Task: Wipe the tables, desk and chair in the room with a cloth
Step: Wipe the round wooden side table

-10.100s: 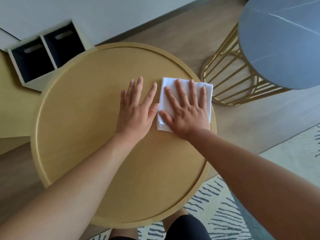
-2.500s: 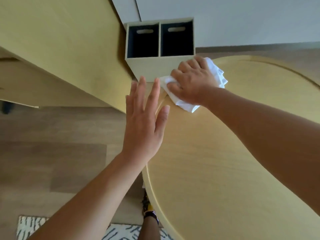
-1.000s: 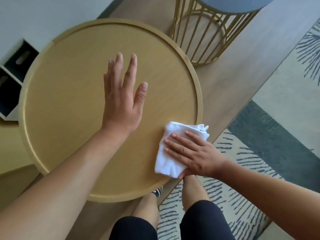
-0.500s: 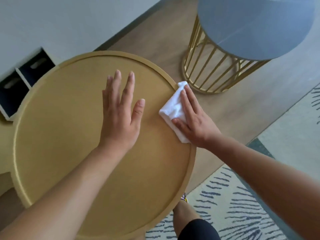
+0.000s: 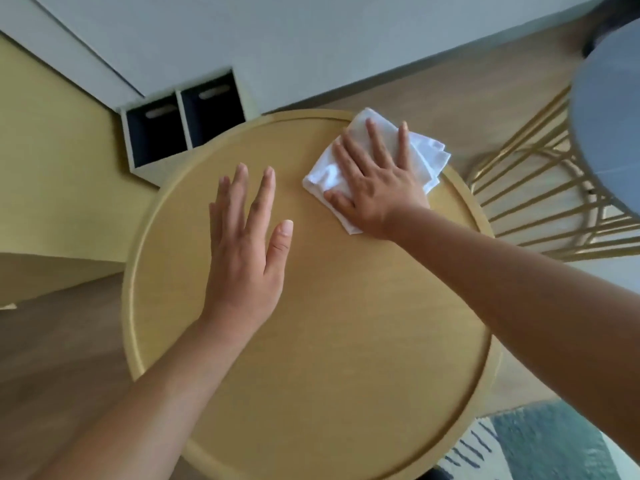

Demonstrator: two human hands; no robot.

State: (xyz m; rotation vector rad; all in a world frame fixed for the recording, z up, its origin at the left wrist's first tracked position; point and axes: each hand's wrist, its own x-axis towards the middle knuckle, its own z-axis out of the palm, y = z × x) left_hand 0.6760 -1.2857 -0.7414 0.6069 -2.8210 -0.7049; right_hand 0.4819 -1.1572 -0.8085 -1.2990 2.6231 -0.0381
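Cloth: The white cloth point(image 5: 426, 152) lay folded on the far right part of the round yellow table point(image 5: 329, 341). It sat right at the rim, and one corner poked over the edge.
Right hand: The right hand point(image 5: 375, 188) lay flat on top of the cloth with straight, spread fingers. It pressed down and did not grab the cloth.
Left hand: The left hand point(image 5: 246, 251) was open and flat near the middle of the table and held nothing. I could not tell if it touched the wood.
How the cloth would feel: It looked soft, thin and light. It would bend and bunch up easily, and it could slip off the edge if pushed too far.
Where to hold it: I think the middle of the folded stack was best, under a flat palm, so all the layers moved together.
Table top: It looked smooth and hard, so the cloth should slide well.
Nearby: A grey table point(image 5: 609, 133) with gold legs stood to the right. A box with two dark bins point(image 5: 183, 126) stood by the wall.
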